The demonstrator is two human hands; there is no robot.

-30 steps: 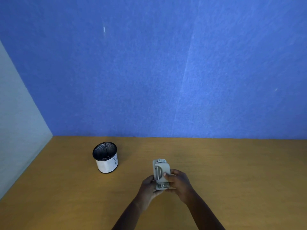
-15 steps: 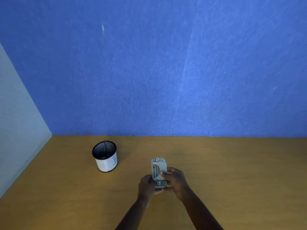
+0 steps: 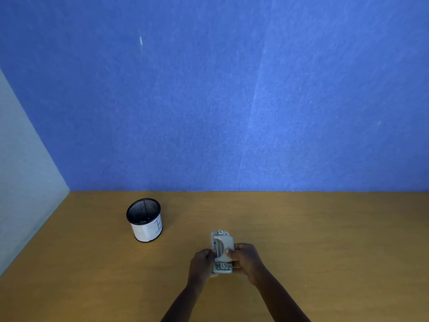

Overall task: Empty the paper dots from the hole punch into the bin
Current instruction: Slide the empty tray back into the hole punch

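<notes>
Facing a blue wall (image 3: 209,101), bare wooden desk (image 3: 325,240) with mesh bin (image 3: 144,219)

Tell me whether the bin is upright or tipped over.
Upright. The bin stands on its base on the table, its round black mesh mouth facing up, left of the hole punch.

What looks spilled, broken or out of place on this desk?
Nothing stands out. The bin stands upright, apart from the hole punch, which both hands, left hand and right hand, hold. No paper dots show on the desk.
</notes>
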